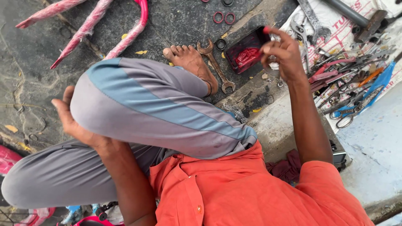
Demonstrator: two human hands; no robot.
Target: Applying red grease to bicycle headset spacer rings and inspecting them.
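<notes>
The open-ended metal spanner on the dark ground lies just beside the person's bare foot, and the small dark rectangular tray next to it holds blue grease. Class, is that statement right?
Not quite. The head view shows the open-ended metal spanner beside the bare foot, but the small dark rectangular tray holds red grease, not blue. The right hand above it has a red-smeared fingertip.

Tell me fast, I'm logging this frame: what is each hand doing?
Left hand: open, holding nothing, behind the raised knee.
Right hand: fingers pinched together above the dark tray, red on one fingertip; any held thing cannot be told.
</notes>
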